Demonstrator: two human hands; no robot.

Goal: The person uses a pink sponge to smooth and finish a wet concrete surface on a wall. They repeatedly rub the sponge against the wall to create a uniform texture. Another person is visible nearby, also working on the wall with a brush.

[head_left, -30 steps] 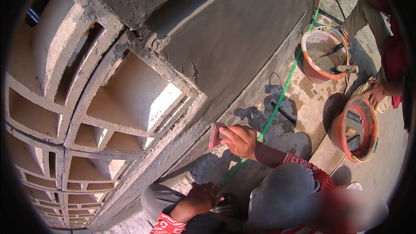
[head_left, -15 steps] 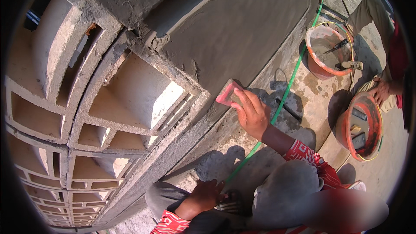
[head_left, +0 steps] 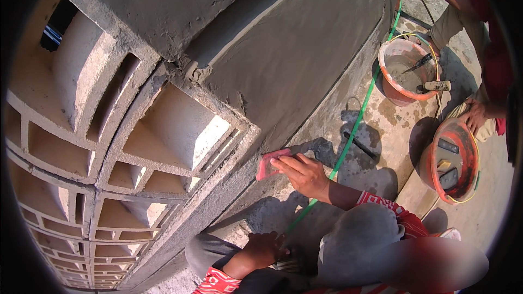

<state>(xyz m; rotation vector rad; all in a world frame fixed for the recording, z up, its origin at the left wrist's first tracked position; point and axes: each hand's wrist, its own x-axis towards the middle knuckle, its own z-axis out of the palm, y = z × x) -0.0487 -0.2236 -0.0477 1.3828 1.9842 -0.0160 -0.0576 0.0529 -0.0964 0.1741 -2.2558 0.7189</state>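
My right hand [head_left: 304, 174] presses a pink sponge [head_left: 268, 164] flat against the lower part of a freshly plastered grey wall [head_left: 305, 49], just beside the edge of a decorative vent-block panel [head_left: 163, 147]. My left hand [head_left: 264, 249] rests low on my leg near my foot, fingers curled, and I cannot tell whether it holds anything. My knees are bent in a crouch.
A green hose [head_left: 354, 130] runs along the wall's base. Two orange buckets stand on the ground at right: one [head_left: 407, 69] with wet mortar and a trowel, one [head_left: 451, 160] with tools. Another person [head_left: 485, 60] crouches beside them at the right edge.
My right hand moved the pink sponge up the wall and back down, toward the vent-block edge. My left hand stayed on my leg.
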